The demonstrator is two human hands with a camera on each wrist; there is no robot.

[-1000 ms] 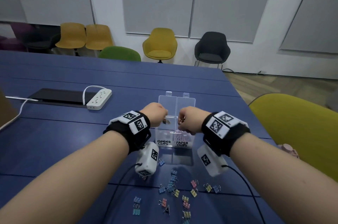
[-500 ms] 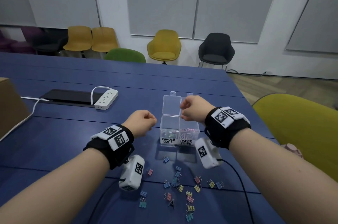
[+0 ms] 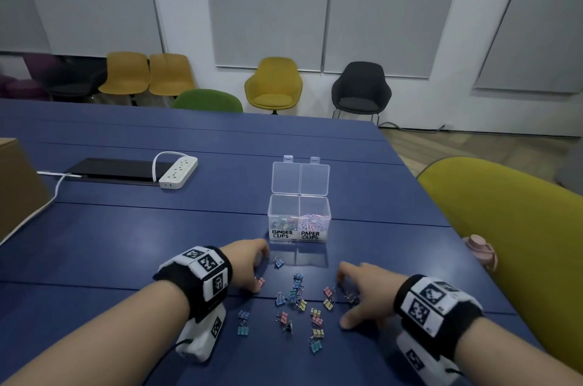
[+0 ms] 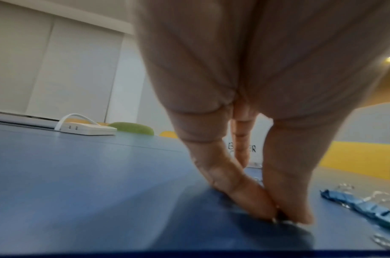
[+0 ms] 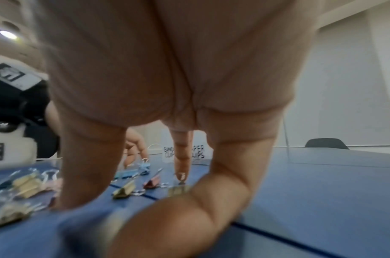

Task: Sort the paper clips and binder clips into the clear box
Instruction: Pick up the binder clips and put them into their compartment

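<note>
The clear box (image 3: 299,200) stands open on the blue table (image 3: 126,237), lid tipped back. Its left cell, labelled BINDER CLIPS, holds binder clips (image 3: 283,223); its right cell, labelled PAPER CLIPS, holds pink paper clips (image 3: 313,221). Several pastel binder clips (image 3: 296,299) lie scattered in front of it. My left hand (image 3: 256,279) is down at the left of the scatter; its fingertips (image 4: 264,209) pinch a pink binder clip (image 3: 261,282) on the table. Over the right side my right hand (image 3: 345,299) is spread, its index fingertip (image 5: 181,170) touching the wire handle of a binder clip (image 5: 178,189).
A white power strip (image 3: 179,171) and a flat black device (image 3: 116,169) lie at the far left, with a cardboard box (image 3: 15,183) at the left edge. A yellow-green chair (image 3: 504,228) and a pink object (image 3: 479,250) stand close on the right.
Both hands have left the box and dropped to the loose clips near me. The left now pinches a pink clip; the right has spread over another.
</note>
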